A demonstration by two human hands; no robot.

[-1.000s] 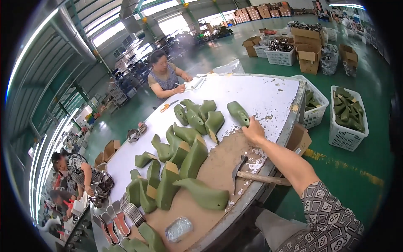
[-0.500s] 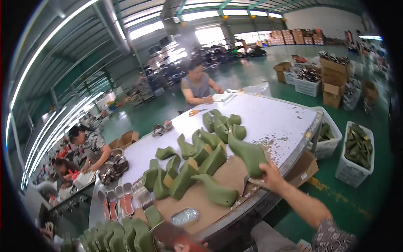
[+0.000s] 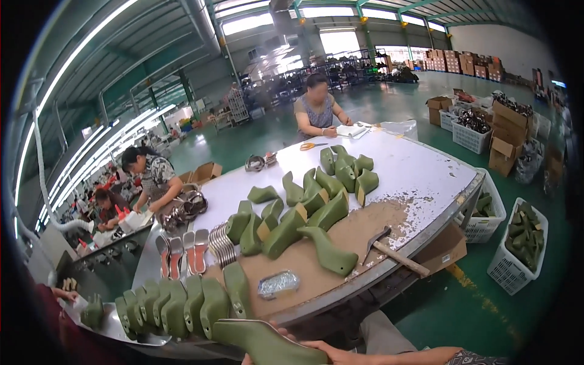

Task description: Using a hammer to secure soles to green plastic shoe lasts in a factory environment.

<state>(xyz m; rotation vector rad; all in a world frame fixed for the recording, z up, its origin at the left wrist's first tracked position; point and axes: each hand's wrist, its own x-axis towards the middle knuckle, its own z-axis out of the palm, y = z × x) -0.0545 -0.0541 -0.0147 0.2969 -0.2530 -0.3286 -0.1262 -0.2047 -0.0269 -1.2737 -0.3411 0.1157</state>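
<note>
A green shoe last [image 3: 263, 344] is held low at the front edge of the picture, lying sideways with a thin pale-and-reddish layer along its upper edge. My left hand [image 3: 285, 333] wraps around it from underneath; only some fingertips show behind the last. My right hand [image 3: 338, 353] grips its right end, with the forearm coming in from the right. Just beyond, a row of green lasts [image 3: 174, 309] stands upright along the table's front left. More green lasts [image 3: 283, 235] lie across the middle, one [image 3: 329, 252] apart from the others.
A hammer [image 3: 398, 258] overhangs the table's right edge. Near the row lie a clear-wrapped packet [image 3: 278, 284], insoles [image 3: 196, 250] and a stack of curved strips [image 3: 222, 246]. A co-worker [image 3: 317, 108] sits at the far edge, another [image 3: 152, 179] at left. Crates of lasts [image 3: 514, 267] stand right.
My right hand has brought the last from above the table's right side down to my left hand, and both now hold it. The hammer shows fully. The view has shifted.
</note>
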